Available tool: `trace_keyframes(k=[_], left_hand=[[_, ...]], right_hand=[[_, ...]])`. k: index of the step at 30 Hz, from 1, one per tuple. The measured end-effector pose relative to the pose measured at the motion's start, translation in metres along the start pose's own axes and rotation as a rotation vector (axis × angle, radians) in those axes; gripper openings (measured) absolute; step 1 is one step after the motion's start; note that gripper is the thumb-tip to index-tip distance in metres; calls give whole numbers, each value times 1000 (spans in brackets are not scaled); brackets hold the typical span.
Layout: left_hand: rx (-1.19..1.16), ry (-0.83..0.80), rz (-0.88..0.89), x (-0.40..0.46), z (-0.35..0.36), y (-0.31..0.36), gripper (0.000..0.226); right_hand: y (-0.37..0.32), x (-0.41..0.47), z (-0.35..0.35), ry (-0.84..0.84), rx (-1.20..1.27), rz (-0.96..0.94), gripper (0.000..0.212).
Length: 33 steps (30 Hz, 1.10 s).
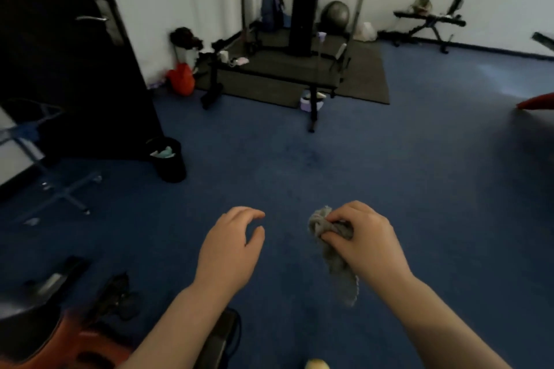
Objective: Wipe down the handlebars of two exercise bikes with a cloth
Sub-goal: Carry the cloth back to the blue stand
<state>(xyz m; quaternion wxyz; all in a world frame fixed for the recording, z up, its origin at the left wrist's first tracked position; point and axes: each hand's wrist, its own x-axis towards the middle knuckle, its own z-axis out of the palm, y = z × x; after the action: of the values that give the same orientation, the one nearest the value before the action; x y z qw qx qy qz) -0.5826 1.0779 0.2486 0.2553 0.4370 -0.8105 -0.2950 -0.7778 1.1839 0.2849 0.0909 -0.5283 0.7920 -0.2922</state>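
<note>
Grey cloth (332, 246) clamped in right hand (364, 241); left hand (230, 244) empty, fingers apart; black bin (168, 160) holds crumpled paper

Blue carpet floor (389, 159): dark mat (359, 81), black bin (168, 162).

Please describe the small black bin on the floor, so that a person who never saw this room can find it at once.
Start at the big dark door on the left side of the room. At its foot, on the blue carpet, stands the black bin, short and round. Pale crumpled rubbish shows at its open top, unlike the orange bag farther back by the white wall.
</note>
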Motion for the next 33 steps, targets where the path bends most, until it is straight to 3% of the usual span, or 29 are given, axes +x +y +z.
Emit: trace_keyframes(k=[8,17,22,33], left_hand=[[77,246,-221,76,4,-1,26],[120,475,-514,132,-26,-75,23],[114,546,-609,193,-66,-123,25],[166,581,-637,325,-138,-202,25]], right_hand=[[1,150,18,-215,78,-316,15],[-62,288,102,-407,120,-575,14],[-108,366,151,-496,103,-638,12],[-180,527,228,-552,127,-681,10]])
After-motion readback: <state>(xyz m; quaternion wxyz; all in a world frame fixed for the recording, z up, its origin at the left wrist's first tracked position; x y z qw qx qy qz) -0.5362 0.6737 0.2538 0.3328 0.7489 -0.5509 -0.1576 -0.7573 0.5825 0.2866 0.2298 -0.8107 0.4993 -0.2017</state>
